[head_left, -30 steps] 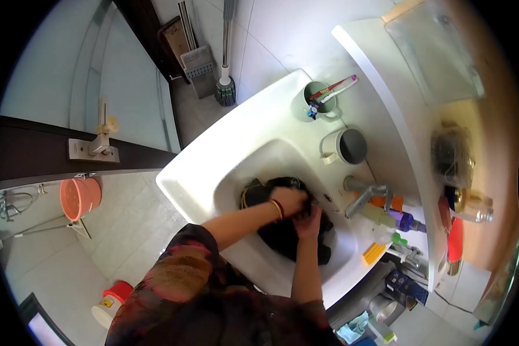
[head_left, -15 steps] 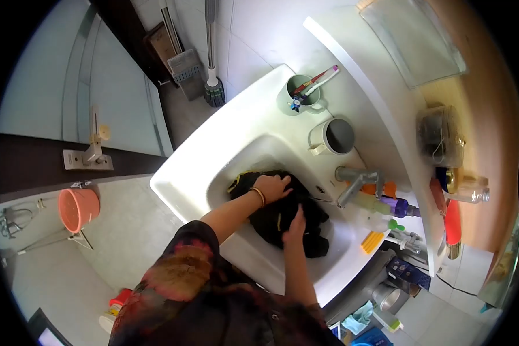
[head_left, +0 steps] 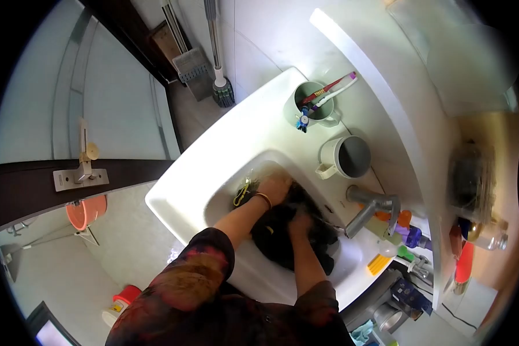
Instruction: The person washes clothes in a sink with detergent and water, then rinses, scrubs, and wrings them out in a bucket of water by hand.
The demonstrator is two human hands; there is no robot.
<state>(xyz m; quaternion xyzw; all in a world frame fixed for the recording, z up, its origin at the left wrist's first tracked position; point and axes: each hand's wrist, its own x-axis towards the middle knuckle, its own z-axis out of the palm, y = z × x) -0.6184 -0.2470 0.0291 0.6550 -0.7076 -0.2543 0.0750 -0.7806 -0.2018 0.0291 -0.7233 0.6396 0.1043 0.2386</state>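
Note:
A black garment point(head_left: 277, 239) with a little yellow trim lies bunched and wet in the white washbasin point(head_left: 213, 144). Water shimmers around its upper edge. My left hand point(head_left: 275, 188), with a bangle at the wrist, is down at the garment's upper edge, its fingers blurred in the water. Lower and to the right, my right hand point(head_left: 299, 224) presses into the dark cloth, which hides its fingertips. Above the basin's right side juts a grey metal faucet point(head_left: 366, 214).
On the rim stand a green mug point(head_left: 294, 109) with toothbrushes and a second mug point(head_left: 331, 155). Bottles and an orange-yellow sponge point(head_left: 379, 264) are beside the faucet. A curved white shelf point(head_left: 375, 75) overhangs the right side. A broom point(head_left: 222, 92) leans behind.
Both hands have pushed lower into the basin, and their fingers show less. The garment is spread farther down and looks wetter. The view has shifted and tilted slightly.

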